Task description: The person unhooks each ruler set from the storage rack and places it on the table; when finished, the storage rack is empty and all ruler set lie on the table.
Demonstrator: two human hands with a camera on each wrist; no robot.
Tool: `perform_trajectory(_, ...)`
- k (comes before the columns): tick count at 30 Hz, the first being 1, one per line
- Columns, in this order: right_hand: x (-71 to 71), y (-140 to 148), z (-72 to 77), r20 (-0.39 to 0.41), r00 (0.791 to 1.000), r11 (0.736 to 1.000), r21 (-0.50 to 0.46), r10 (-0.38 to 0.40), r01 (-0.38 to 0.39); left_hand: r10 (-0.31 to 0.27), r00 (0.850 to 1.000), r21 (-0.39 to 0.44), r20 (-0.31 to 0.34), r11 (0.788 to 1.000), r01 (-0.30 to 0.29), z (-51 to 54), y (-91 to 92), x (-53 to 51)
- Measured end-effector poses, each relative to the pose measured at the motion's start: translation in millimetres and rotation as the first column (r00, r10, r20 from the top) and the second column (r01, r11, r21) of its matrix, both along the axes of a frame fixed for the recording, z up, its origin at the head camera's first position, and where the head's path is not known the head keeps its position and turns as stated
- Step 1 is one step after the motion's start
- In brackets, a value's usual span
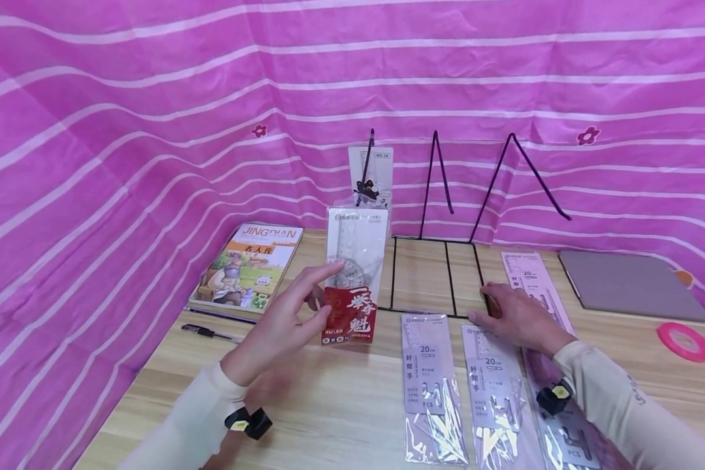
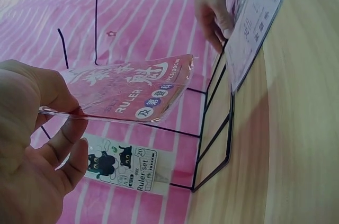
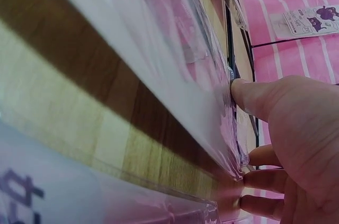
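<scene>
My left hand (image 1: 294,320) pinches the edge of a red and white ruler pack (image 1: 355,274), which stands upright at the front left of a black wire rack (image 1: 392,274). Behind it, a cat-printed ruler pack (image 1: 370,173) hangs on the rack's left prong. In the left wrist view thumb and fingers (image 2: 74,134) hold the red pack (image 2: 132,91) by its edge. My right hand (image 1: 519,316) is at the rack's front right corner, above the top of a clear ruler pack (image 1: 493,378); in the right wrist view its fingertips touch a pack's edge (image 3: 230,155).
More ruler packs (image 1: 431,385) (image 1: 534,281) lie on the table's front and right. A book (image 1: 249,267) and a pen (image 1: 211,333) are at the left. On the right are a grey flat object (image 1: 631,284) and a pink tape roll (image 1: 684,341). Striped pink cloth hangs behind.
</scene>
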State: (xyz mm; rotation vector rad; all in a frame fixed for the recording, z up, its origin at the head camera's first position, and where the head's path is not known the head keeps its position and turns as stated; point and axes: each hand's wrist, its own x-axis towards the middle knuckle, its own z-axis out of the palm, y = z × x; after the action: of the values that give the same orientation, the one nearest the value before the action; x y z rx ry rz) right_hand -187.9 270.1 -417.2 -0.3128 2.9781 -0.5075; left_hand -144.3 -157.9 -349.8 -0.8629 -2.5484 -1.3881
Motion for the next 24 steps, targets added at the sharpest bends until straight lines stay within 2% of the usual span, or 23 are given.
perform_trajectory(5,0.7,1,-0.4,0.014,1.000,1.000,0.002,-0.003,0.003,-0.016,0.999,0.003,0.029,1.000,0.016,1.6,-2.9,9.3)
perform_trajectory(14,-0.7,1,0.7,0.021,1.000,1.000,-0.001,-0.001,0.001,-0.035,0.999,0.001,-0.002,0.999,0.035,-1.9,-8.8,27.7)
perform_trajectory(18,-1.2,1,1.3,0.016,1.000,1.000,-0.001,0.005,-0.005,-0.056,0.997,0.018,0.058,0.998,0.056,-4.7,-8.0,37.0)
perform_trajectory(24,-1.4,2,-0.3,0.014,1.000,1.000,0.002,0.012,-0.012,-0.090,0.977,0.034,0.192,0.996,0.085,-16.9,-4.3,45.3)
